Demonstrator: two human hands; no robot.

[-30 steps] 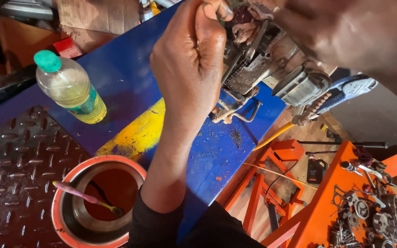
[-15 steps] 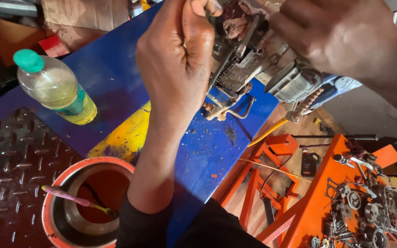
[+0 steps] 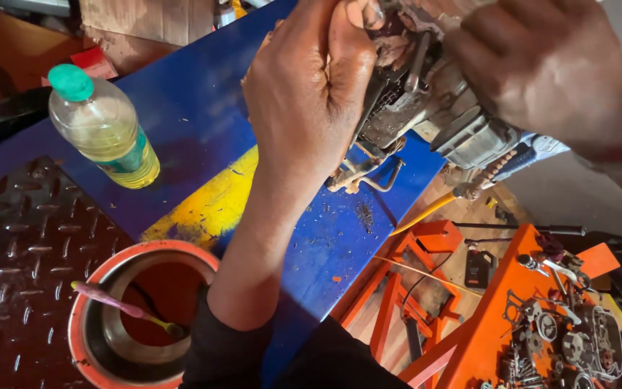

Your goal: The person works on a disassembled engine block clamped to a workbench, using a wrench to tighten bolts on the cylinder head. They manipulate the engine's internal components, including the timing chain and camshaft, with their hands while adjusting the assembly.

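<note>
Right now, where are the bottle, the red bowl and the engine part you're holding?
bottle (image 3: 106, 133), head view, on its clear body above the label.
red bowl (image 3: 84, 317), head view, on its left rim.
engine part (image 3: 462, 133), head view, on its grey finned casing.

My left hand (image 3: 311, 94) and right hand (image 3: 541, 65) both grip the greasy engine block (image 3: 426, 108) above the blue worktop (image 3: 196, 122). An oil bottle (image 3: 102, 130) stands nearby; a toothbrush (image 3: 120, 308) lies in the orange bowl (image 3: 84, 317).
</note>
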